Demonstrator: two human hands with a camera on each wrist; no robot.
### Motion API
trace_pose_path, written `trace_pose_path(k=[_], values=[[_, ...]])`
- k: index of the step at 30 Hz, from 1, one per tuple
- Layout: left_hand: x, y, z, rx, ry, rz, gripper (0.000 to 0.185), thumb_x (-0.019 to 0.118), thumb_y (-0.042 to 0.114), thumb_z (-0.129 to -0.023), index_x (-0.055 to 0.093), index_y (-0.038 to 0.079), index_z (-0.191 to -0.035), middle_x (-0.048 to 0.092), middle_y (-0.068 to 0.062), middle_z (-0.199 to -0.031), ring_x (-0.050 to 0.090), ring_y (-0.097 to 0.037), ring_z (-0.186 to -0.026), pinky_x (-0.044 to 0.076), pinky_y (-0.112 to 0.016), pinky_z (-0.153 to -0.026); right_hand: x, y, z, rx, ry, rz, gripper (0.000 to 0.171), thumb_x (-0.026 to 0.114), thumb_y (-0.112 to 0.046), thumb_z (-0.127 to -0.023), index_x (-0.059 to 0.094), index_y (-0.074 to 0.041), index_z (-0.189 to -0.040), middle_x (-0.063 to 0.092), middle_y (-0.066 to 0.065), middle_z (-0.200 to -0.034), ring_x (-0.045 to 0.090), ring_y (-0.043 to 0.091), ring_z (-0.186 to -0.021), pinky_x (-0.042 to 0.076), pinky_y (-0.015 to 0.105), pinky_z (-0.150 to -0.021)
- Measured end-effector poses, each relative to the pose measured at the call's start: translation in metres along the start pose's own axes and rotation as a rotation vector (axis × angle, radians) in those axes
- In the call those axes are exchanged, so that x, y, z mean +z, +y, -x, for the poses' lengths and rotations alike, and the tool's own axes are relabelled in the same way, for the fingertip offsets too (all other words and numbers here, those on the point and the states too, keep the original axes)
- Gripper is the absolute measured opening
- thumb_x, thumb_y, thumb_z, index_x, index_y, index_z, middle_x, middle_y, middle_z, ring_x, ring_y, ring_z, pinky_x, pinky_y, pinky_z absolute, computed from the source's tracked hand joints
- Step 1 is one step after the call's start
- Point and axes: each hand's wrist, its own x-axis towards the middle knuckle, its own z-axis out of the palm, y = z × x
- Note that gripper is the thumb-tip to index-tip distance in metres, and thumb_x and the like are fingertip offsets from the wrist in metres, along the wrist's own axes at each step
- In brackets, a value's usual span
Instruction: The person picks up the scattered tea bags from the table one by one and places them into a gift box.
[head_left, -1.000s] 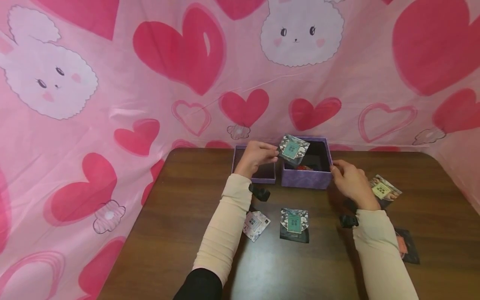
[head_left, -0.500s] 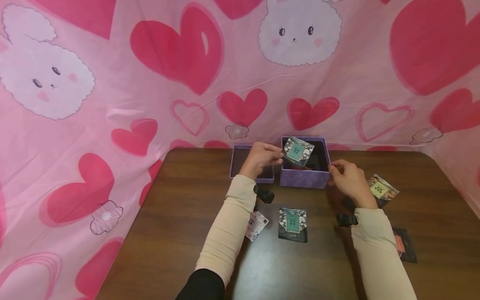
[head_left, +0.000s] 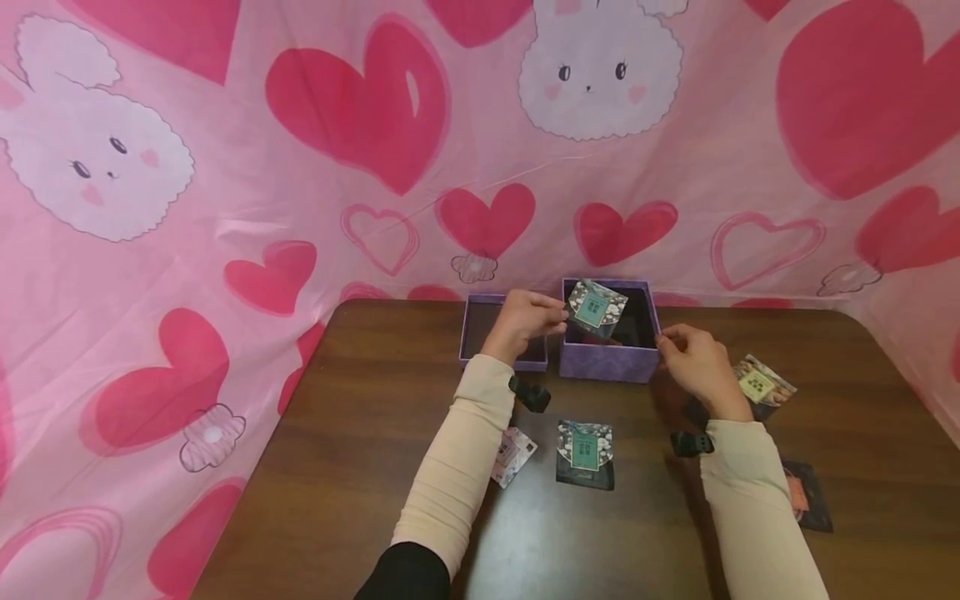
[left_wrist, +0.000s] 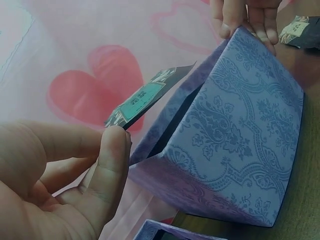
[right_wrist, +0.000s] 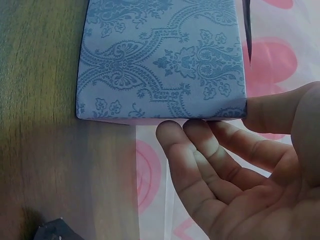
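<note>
Edging rightward over the last second, the left hand (head_left: pixel 525 321) pinches the teal-labelled packet (head_left: pixel 595 307) by its corner between thumb and forefinger, now above the open purple box (head_left: pixel 607 360) rather than its near-left rim; the packet looks close to going in. The right hand (head_left: pixel 693 360) steadies the box's right corner, fingers curled against the wall. Whether the packet touches the rim is hard to tell. Around them: the lid (head_left: pixel 501 360), the wooden table (head_left: pixel 337 433) with loose packets (head_left: pixel 586 453), and the pink heart-print backdrop (head_left: pixel 225 167).
</note>
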Motion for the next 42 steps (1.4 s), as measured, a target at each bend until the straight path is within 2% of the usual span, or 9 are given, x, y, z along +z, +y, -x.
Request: trace_pose_path(k=[3,6,8,15,19,25,31,39,42], values=[[0.000,-0.002,0.001,0.006,-0.003,0.006,0.015,0.073,-0.008,-0.087,0.075,-0.009,-0.102,0.072,-0.016,-0.087,0.068,-0.015,-0.062,0.059,-0.046,-0.086,0.002,0.001,0.001,0.006,-0.004,-0.010,0.038,0.050,-0.027,-0.105,0.063,0.005,-0.120,0.073,0.018,-0.096,0.072,0.029,-0.079,0.051,0.038,-0.069],[0.002,-0.005,0.002,0.044,-0.023,0.021,0.019,0.075,-0.004,-0.088,0.073,-0.010,-0.106,0.072,-0.015,-0.091,0.069,-0.015,-0.063,0.061,-0.040,-0.080,0.002,0.002,0.001,0.009,-0.016,-0.014,0.039,0.049,-0.027,-0.105,0.063,0.006,-0.122,0.073,0.019,-0.098,0.072,0.029,-0.080,0.052,0.039,-0.070],[0.003,-0.006,0.002,0.076,-0.029,0.019,0.023,0.077,0.000,-0.088,0.072,-0.010,-0.108,0.072,-0.018,-0.095,0.069,-0.016,-0.063,0.061,-0.042,-0.080,0.002,0.002,0.002,0.012,-0.023,-0.015,0.039,0.049,-0.027,-0.105,0.062,0.006,-0.122,0.073,0.020,-0.098,0.072,0.030,-0.080,0.052,0.039,-0.070],[-0.013,-0.008,0.010,0.131,-0.028,-0.100,0.023,0.080,0.004,-0.086,0.073,-0.011,-0.103,0.073,-0.016,-0.091,0.069,-0.018,-0.067,0.062,-0.036,-0.073,0.000,0.000,0.002,0.011,-0.011,-0.009,0.038,0.049,-0.026,-0.105,0.062,0.006,-0.121,0.072,0.020,-0.097,0.072,0.030,-0.080,0.051,0.038,-0.069],[-0.022,-0.004,0.016,0.154,-0.037,-0.185,0.021,0.081,0.004,-0.086,0.075,-0.009,-0.101,0.072,-0.014,-0.089,0.066,-0.016,-0.063,0.062,-0.039,-0.074,-0.001,0.002,0.001,0.006,-0.011,-0.004,0.038,0.049,-0.027,-0.105,0.063,0.005,-0.121,0.073,0.020,-0.097,0.072,0.029,-0.078,0.051,0.038,-0.068],[-0.035,0.000,0.026,0.184,-0.061,-0.302,0.020,0.081,0.010,-0.087,0.077,-0.006,-0.100,0.072,-0.022,-0.090,0.064,-0.016,-0.063,0.061,-0.031,-0.070,-0.002,0.001,0.000,0.009,-0.013,-0.006,0.038,0.049,-0.027,-0.105,0.062,0.005,-0.122,0.072,0.020,-0.098,0.072,0.031,-0.080,0.050,0.039,-0.069],[-0.048,-0.003,0.036,0.181,-0.059,-0.441,0.017,0.082,0.011,-0.086,0.079,-0.001,-0.096,0.072,-0.022,-0.085,0.066,-0.017,-0.065,0.059,-0.028,-0.069,-0.001,0.000,-0.001,0.006,-0.019,-0.004,0.039,0.049,-0.027,-0.106,0.062,0.005,-0.123,0.072,0.021,-0.099,0.071,0.031,-0.081,0.050,0.039,-0.070],[-0.072,-0.012,0.051,0.128,-0.093,-0.523,0.018,0.082,0.011,-0.086,0.079,-0.001,-0.099,0.074,-0.016,-0.088,0.070,-0.025,-0.074,0.061,-0.046,-0.081,-0.001,0.000,0.000,0.018,-0.036,-0.026,0.041,0.048,-0.028,-0.106,0.060,0.006,-0.125,0.071,0.022,-0.101,0.070,0.033,-0.083,0.050,0.038,-0.070],[-0.083,-0.016,0.058,0.106,-0.089,-0.559,0.017,0.082,0.010,-0.085,0.079,-0.001,-0.097,0.074,-0.014,-0.086,0.070,-0.027,-0.074,0.061,-0.047,-0.081,0.000,0.000,0.000,0.015,-0.038,-0.021,0.041,0.048,-0.028,-0.106,0.061,0.006,-0.125,0.071,0.021,-0.100,0.070,0.032,-0.084,0.050,0.038,-0.070]])
